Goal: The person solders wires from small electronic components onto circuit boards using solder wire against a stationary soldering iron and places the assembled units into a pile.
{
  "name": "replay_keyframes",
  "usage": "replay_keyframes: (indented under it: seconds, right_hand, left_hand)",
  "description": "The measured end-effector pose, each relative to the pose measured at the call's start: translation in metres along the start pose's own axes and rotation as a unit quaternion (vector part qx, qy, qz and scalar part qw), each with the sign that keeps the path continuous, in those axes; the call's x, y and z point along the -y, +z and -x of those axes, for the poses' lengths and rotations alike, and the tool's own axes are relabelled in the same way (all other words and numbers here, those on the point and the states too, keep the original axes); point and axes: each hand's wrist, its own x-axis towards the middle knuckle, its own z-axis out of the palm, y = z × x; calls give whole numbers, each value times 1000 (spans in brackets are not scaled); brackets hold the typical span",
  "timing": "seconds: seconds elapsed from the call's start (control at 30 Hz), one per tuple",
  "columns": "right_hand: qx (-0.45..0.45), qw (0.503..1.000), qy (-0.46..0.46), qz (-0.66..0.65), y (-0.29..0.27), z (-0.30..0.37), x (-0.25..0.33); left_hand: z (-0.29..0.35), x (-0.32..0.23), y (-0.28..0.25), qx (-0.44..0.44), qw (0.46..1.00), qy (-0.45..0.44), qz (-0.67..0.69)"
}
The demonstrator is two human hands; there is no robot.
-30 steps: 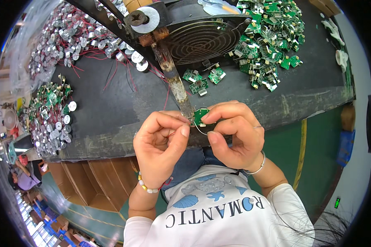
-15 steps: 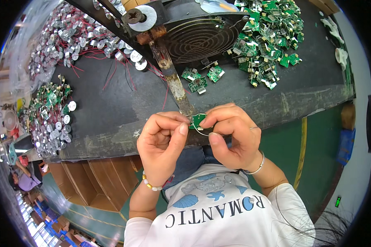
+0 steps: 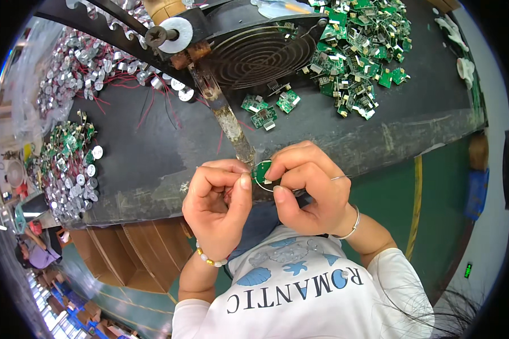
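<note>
A small green circuit board (image 3: 262,171) is pinched in the fingers of my right hand (image 3: 314,189), just beside the tip of a clamped soldering iron (image 3: 227,120). A thin silvery wire (image 3: 260,185), resembling solder, curves from that hand toward the board's left edge. My left hand (image 3: 216,206) is closed, thumb against forefinger, at that same edge. Something reddish shows inside its curled fingers, but what the fingertips grip is too small to make out. Whether the iron's tip touches the board is hidden by the fingers.
Several loose boards (image 3: 264,117) lie past the iron, near a black fan (image 3: 260,56). A heap of green boards (image 3: 359,51) is at back right. Silver round parts with red wires (image 3: 90,56) pile up at back left, and wired boards (image 3: 68,152) at left. Cardboard boxes (image 3: 130,254) stand below.
The whole view has shifted slightly, with the bench things a little further left. My left fingers have curled in more, and both hands still meet at the board by the iron's tip.
</note>
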Motion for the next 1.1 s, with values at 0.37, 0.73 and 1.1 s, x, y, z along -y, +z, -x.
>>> replay_keyframes:
  seconds: [0.37, 0.73, 1.1]
  right_hand:
    - [41, 997, 71, -12, -7, 1, -3]
    - [31, 997, 66, -1, -9, -14, 0]
    - [-3, 999, 28, -21, -8, -7, -7]
  left_hand:
    - [-10, -3, -12, 69, 975, -167, 131]
    - [-20, -12, -9, 60, 977, -153, 135]
    - [-13, -14, -16, 51, 988, -139, 42]
